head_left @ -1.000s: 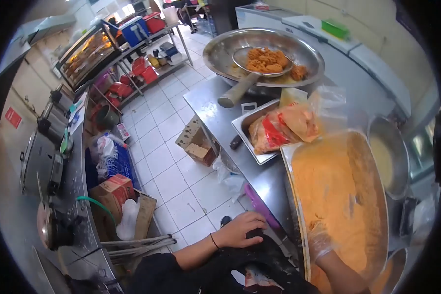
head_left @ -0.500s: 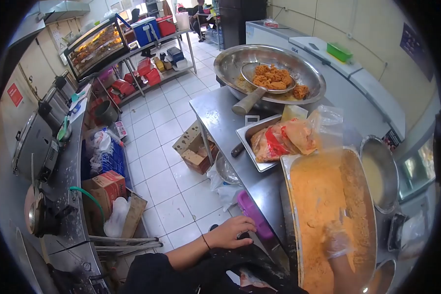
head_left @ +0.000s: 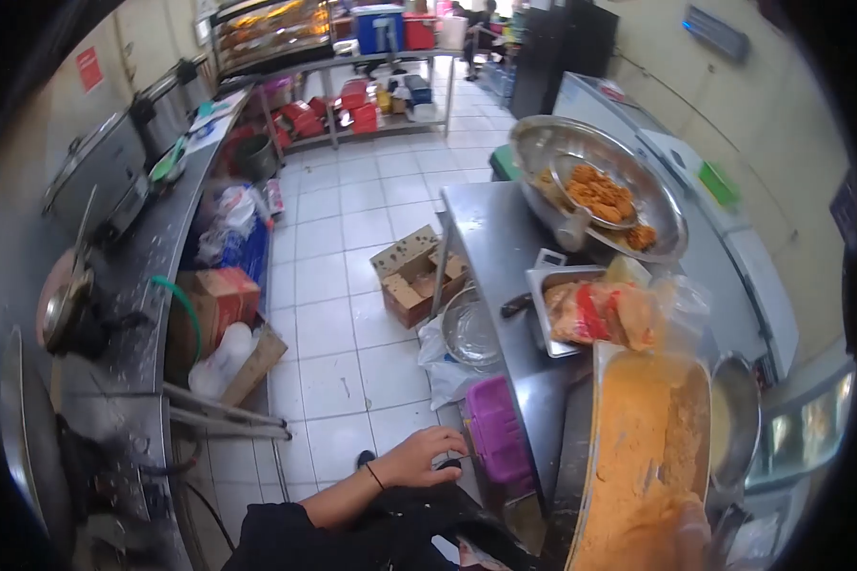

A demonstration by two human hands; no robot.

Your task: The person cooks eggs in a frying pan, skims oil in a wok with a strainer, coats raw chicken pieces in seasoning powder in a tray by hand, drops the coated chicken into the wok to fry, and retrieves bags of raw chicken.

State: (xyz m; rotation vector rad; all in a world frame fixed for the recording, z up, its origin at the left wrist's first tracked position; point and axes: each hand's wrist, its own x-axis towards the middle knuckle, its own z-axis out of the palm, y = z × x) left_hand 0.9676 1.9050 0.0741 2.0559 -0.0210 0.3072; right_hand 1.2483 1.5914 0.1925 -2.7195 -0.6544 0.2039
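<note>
My left hand (head_left: pixel 430 457), bare, hovers before my dark clothes with its fingers loosely bent and the thumb apart; nothing is in it. At the lower right, my right hand (head_left: pixel 691 535) is down in a long metal pan (head_left: pixel 595 447) of orange breading flour (head_left: pixel 638 419). It is blurred, so its fingers do not show clearly. Just beyond the pan, a smaller steel tray (head_left: pixel 540 319) holds a plastic bag of raw-looking meat (head_left: pixel 581 309) with red print. A metal bowl of pale liquid (head_left: pixel 754 419) stands right of the flour.
A wide steel basin (head_left: pixel 671 205) holds a strainer (head_left: pixel 573 228) with fried pieces (head_left: pixel 595 193). A black-handled utensil (head_left: pixel 516 305) lies by the tray. Below are a purple crate (head_left: pixel 493 428) and an open cardboard box (head_left: pixel 411 285). Another counter (head_left: pixel 186 247) runs along the left.
The view has swung left and tilted, shifting the tables rightward in frame. My right hand has moved nearer the pan's near end. My left hand stays much the same.
</note>
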